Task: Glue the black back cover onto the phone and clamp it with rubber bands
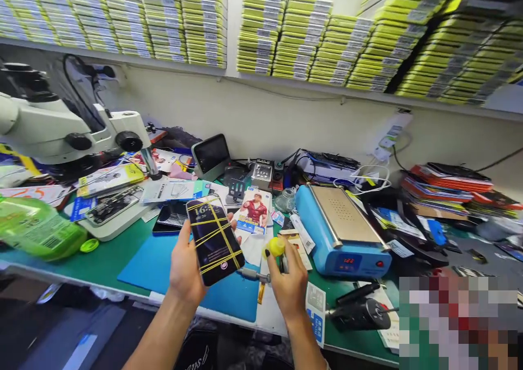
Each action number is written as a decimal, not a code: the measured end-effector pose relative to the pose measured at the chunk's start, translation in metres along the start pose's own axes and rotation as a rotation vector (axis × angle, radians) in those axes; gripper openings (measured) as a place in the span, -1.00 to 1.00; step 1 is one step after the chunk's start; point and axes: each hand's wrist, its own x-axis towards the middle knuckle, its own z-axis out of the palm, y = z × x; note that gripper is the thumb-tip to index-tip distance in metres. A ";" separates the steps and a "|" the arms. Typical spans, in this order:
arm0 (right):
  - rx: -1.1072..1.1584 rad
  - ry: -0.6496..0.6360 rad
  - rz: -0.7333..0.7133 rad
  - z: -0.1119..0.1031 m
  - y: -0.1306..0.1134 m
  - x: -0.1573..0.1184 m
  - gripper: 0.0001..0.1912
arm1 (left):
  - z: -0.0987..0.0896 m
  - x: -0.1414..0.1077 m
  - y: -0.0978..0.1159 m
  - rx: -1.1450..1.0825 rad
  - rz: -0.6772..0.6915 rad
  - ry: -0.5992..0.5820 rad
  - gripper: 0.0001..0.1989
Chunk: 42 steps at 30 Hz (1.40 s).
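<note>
My left hand (186, 269) is closed around a smartphone (216, 239), tilted with its lit lock screen facing up. Several yellow rubber bands (210, 229) cross the phone lengthwise and crosswise. To the right of it, my right hand (289, 274) has its fingers curled around a small rounded yellow object (276, 247) with a dark spot at its left end. Its exact kind is unclear, since the fingers cover part of it. A grey metal tool (253, 274) lies between the hands on the blue mat (151, 264). Another phone (169, 219) lies behind my left hand.
A blue heating plate machine (345, 217) stands at right, with a black cylindrical device (359, 313) in front. At left are a microscope (77, 125) and a green bottle (38, 228) on its side. Yellow-edged stacks (302, 37) fill the shelf above.
</note>
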 end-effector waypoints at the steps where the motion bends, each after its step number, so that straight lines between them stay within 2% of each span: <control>1: 0.041 -0.019 -0.024 -0.006 -0.008 -0.002 -0.65 | 0.006 0.003 0.001 -0.011 0.006 -0.004 -0.41; 6: 0.220 -0.195 -0.137 -0.028 -0.052 -0.024 -0.40 | 0.030 0.013 0.002 -0.085 0.040 -0.037 -0.39; 11: 0.314 -0.199 -0.112 -0.020 -0.076 -0.031 -0.37 | 0.044 0.012 -0.001 -0.088 0.014 -0.054 -0.38; 15: 0.401 -0.273 -0.158 -0.019 -0.078 -0.022 -0.36 | 0.048 0.010 -0.002 -0.059 0.041 -0.095 -0.41; 22: 0.355 -0.281 -0.189 -0.024 -0.078 -0.022 -0.38 | 0.050 0.007 -0.004 -0.036 0.066 -0.042 -0.38; 29: 0.363 -0.273 -0.176 -0.021 -0.081 -0.024 -0.39 | 0.052 0.004 -0.004 -0.005 0.023 -0.021 -0.32; 36: 0.325 -0.332 -0.114 -0.030 -0.081 -0.026 -0.42 | 0.052 0.001 -0.003 0.075 0.222 -0.102 -0.36; 39: 0.322 -0.363 -0.108 -0.033 -0.081 -0.026 -0.44 | 0.055 -0.002 -0.004 0.105 0.267 -0.141 -0.36; 42: 0.316 -0.338 -0.130 -0.035 -0.081 -0.027 -0.45 | 0.059 -0.005 -0.005 0.125 0.278 -0.149 -0.34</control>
